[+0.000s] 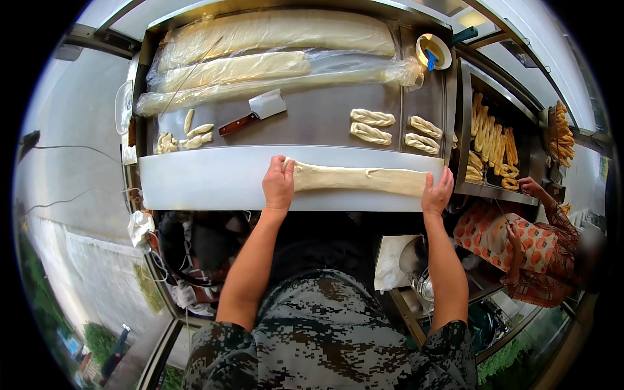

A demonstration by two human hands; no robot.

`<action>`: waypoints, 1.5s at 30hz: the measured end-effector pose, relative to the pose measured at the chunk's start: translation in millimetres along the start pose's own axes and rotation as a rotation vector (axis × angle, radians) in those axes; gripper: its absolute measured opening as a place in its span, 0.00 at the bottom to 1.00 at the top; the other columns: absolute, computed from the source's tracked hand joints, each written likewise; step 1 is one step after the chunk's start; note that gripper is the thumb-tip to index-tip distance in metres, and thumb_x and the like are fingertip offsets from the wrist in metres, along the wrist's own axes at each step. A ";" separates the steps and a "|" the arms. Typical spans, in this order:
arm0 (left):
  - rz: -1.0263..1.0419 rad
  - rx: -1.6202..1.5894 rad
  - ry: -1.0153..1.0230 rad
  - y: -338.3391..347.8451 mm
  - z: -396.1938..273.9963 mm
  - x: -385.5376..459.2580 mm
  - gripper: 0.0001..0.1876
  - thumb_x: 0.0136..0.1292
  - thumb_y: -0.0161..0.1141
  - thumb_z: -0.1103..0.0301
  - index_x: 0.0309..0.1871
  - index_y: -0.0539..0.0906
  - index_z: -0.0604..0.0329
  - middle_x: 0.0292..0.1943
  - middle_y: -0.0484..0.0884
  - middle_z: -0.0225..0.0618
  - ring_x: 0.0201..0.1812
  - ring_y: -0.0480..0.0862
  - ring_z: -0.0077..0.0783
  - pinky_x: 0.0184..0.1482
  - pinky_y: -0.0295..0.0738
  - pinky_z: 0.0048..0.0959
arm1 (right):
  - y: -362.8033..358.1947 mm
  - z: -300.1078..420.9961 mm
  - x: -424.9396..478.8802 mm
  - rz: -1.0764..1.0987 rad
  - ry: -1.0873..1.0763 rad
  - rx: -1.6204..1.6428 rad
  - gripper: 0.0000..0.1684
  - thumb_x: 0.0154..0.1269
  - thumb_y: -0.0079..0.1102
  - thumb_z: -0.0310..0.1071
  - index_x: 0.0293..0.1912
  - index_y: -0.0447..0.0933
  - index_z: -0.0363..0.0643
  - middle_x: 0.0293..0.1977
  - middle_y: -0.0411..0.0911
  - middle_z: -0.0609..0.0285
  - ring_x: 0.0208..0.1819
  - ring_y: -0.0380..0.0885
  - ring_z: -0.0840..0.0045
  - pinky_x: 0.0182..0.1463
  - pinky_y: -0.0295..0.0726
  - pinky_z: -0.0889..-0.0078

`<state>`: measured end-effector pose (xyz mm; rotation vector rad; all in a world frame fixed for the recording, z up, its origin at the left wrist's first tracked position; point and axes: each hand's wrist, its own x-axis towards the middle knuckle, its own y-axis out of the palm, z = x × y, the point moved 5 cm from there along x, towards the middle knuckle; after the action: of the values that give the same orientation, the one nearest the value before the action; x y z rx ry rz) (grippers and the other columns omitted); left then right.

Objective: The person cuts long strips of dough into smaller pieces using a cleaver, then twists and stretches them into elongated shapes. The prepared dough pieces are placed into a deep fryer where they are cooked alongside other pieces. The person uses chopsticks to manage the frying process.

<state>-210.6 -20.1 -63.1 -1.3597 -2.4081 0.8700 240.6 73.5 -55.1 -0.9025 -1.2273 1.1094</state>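
A long flat strip of pale dough [360, 180] stretches sideways over a white cutting board [209, 180]. My left hand [279, 183] grips its left end, thumb and fingers around the edge. At the right end is my right hand [437, 190], its thumb on the dough and its fingers extended beyond it; the underside of that hold is hidden. Behind the board lies a cleaver [253, 112] with a wooden handle. Small dough pieces [195, 136] sit to its left. Twisted dough pieces [372, 126] lie at the right on the metal worktop [317, 117].
Large dough slabs [282, 34] under plastic film fill the back. A bowl [434, 51] with a blue utensil stands at the back right. Fried dough sticks [492, 136] lie in a metal tray at the right, where a co-worker in a patterned apron [507, 234] reaches in.
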 end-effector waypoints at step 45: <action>-0.189 0.174 -0.033 -50.3 61.8 26.0 0.15 0.72 0.59 0.55 0.44 0.77 0.59 0.31 0.83 0.42 0.30 0.81 0.47 0.35 0.76 0.38 | 38.0 74.6 -44.5 0.234 -0.238 0.004 0.67 0.60 0.50 0.76 0.76 0.42 0.29 0.77 0.41 0.39 0.79 0.38 0.49 0.79 0.37 0.45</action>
<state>-289.1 -41.2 -83.8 -1.0445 -2.3732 1.0292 161.4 36.4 -91.8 -0.9488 -1.3352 1.4379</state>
